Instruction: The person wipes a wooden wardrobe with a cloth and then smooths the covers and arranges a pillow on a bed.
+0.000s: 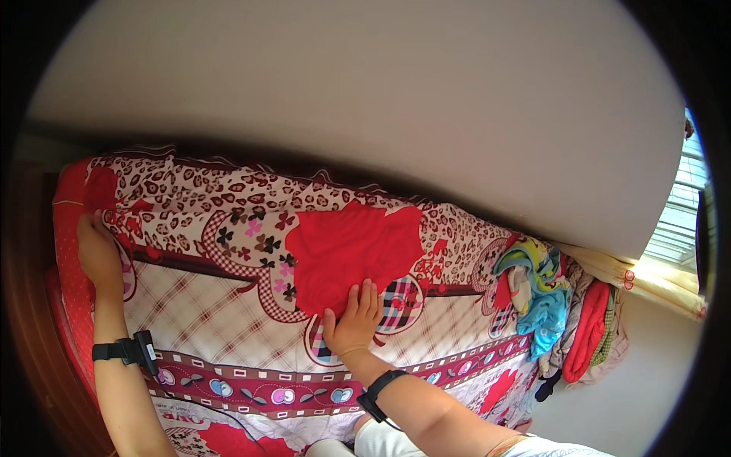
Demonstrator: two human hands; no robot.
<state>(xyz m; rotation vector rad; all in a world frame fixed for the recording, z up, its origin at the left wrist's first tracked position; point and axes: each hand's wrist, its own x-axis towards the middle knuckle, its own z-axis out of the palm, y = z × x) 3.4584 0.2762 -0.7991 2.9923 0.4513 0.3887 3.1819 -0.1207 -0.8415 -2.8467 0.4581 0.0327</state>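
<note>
A patterned bed sheet (211, 297), with red roses, leopard spots, plaid and a maroon border, lies spread over a bed before me. My left hand (101, 248) is at the sheet's left edge, beside a red dotted fabric (71, 228) at the bed's end; its fingertips are partly hidden at a fold, so whether they grip cannot be told. My right hand (355, 323) rests palm down with fingers spread on the large red rose and the plaid near the sheet's middle. Both forearms wear black straps with a small device.
A bare wall (365, 114) runs along the bed's far side. Crumpled clothes and a blue cloth (545, 320) lie at the right end, near folded red fabric (585, 334). A yellowish curtain (657, 280) hangs below a window (677, 211). Brown wood (34, 320) borders the left.
</note>
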